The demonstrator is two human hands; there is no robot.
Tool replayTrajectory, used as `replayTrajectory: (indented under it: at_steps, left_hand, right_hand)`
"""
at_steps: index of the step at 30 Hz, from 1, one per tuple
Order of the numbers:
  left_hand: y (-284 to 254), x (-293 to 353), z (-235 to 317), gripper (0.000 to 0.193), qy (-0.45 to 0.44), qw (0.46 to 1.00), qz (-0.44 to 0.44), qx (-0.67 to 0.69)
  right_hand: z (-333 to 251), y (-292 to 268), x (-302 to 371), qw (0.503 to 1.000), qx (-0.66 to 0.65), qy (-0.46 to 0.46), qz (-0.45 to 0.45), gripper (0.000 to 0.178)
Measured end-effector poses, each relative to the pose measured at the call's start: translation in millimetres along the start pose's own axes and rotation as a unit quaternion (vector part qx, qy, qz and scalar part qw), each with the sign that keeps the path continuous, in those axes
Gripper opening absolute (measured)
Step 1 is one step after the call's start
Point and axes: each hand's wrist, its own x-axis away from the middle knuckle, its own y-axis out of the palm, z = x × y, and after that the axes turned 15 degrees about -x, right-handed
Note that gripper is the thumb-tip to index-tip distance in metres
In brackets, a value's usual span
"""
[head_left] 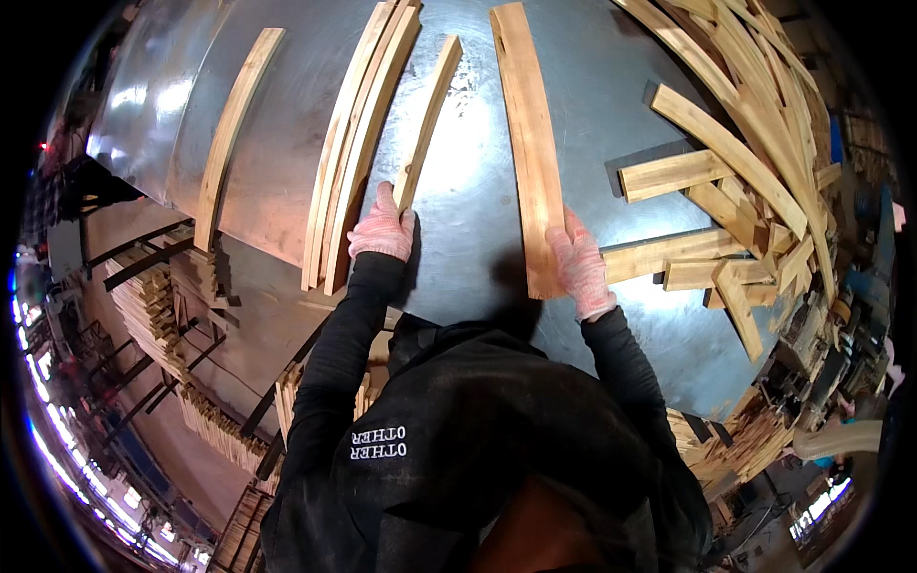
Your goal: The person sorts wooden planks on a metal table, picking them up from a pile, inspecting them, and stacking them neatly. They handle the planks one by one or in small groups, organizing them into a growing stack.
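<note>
A: What is held by the left hand (382,229)?

B: The near end of a narrow strip (428,119) of wood is pinched there between thumb and fingers. Its other end is pointed to the far side of the metal table (466,191).

A: And by the right hand (580,267)?

B: The right edge of a wide board (527,143) is gripped, close to its near end. It cannot be told if the board is lifted or laid flat.

A: Is any room left between those two?

B: Yes, a wide lane of shiny metal is seen, and the hands are held well apart.

A: What about the left side?

B: Less room is found there. A bundle of long strips (358,143) is set just left of the left hand, with a thin gap beside the narrow strip. More to the left, a lone strip (234,134) is laid. The near ends of both are poked out past the table's near edge. Lower down, stacks of wood (148,315) are seen.

A: And the right side?

B: A messy pile (755,181) is heaped there. A good gap is left at the board's far end, but near the right hand it is made tiny by a plank (654,255).
</note>
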Motion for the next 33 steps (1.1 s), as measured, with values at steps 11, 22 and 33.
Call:
replayTrajectory:
  at_steps: [11,22,33]
  left_hand:
    - [21,43,-32,0.057,0.018,0.998,-0.014,0.062]
    - [-87,2,-157,0.046,-0.077,0.983,0.133,0.105]
    - [-62,-153,-343,0.068,-0.142,0.987,0.071,0.009]
  right_hand:
    - [-204,30,-216,0.795,0.401,-0.454,-0.018,0.030]
    - [-186,110,-246,0.798,0.535,-0.277,0.005,0.061]
    - [-95,-57,-202,0.878,0.396,-0.270,0.009,0.052]
